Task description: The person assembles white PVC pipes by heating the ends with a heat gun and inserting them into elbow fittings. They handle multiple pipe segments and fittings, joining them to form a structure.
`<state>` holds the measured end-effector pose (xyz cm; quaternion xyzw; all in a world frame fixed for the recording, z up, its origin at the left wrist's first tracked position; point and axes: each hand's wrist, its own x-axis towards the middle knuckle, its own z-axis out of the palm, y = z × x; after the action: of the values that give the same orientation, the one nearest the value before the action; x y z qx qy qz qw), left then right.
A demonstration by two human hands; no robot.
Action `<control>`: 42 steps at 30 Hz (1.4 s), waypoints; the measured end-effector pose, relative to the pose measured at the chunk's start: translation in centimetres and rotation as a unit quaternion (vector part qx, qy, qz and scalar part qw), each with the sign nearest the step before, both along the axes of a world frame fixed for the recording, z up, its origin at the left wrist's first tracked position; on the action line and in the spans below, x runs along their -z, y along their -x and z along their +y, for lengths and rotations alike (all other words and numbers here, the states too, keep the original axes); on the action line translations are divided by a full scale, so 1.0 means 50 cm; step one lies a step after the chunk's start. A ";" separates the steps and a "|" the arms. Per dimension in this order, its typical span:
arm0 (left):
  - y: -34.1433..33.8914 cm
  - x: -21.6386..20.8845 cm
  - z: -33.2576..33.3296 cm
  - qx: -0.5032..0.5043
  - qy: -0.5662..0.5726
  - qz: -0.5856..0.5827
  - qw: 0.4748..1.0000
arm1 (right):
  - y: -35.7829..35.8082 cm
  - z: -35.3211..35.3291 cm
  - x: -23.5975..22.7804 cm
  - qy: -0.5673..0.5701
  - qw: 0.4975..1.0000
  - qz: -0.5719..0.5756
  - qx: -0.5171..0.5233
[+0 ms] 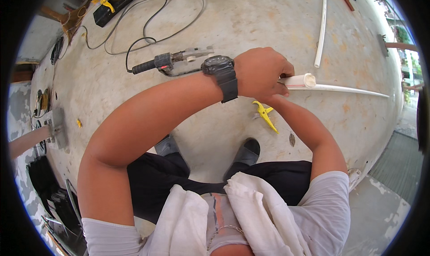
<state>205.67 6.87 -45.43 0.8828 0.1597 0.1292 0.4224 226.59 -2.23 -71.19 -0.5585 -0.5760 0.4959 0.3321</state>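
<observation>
My left hand (pixel 262 72), with a black watch (pixel 220 72) on its wrist, reaches across to the right. Its fingers are curled around a white plastic pipe (pixel 299 81), whose round end points right. My right hand (pixel 278 93) sits just under and behind the left one at the pipe; most of its fingers are hidden, so I cannot tell its grip. Below the hands, yellow-handled pipe cutters (pixel 266 117) lie on the floor. A corded pipe heating tool (pixel 163 62) with a black handle and metal head rests beyond my left forearm.
Thin white pipes (pixel 321 30) lie on the concrete floor (pixel 251 27) ahead and to the right. A black cable (pixel 145 25) loops at the far left by a black case (pixel 120 5) with a yellow tool (pixel 109 2). My feet (pixel 247 153) stand below.
</observation>
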 end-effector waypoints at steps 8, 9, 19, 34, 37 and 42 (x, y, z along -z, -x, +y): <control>0.001 0.000 -0.003 -0.006 -0.006 0.001 1.000 | 0.017 -0.005 0.007 -0.005 0.999 -0.025 -0.021; -0.001 0.003 -0.003 -0.002 -0.012 -0.008 1.000 | 0.013 -0.002 0.006 -0.009 0.999 -0.029 -0.023; 0.000 0.034 -0.006 0.002 -0.051 -0.027 0.998 | -0.094 -0.010 0.026 -0.140 0.924 -0.328 -0.137; -0.002 0.095 0.013 -0.030 -0.025 0.227 0.973 | -0.341 -0.030 0.035 0.055 0.761 -0.637 -0.109; -0.006 0.081 0.038 0.039 -0.068 0.335 0.939 | -0.400 -0.062 0.023 0.074 0.792 -0.599 -0.088; 0.057 0.028 0.119 0.095 0.150 0.395 0.901 | -0.422 0.001 -0.114 0.063 0.799 -0.573 -0.171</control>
<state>202.79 12.84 -46.83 0.7988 0.2460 -0.2966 0.4620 247.72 -2.20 -65.51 -0.6525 -0.7151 0.1692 -0.1850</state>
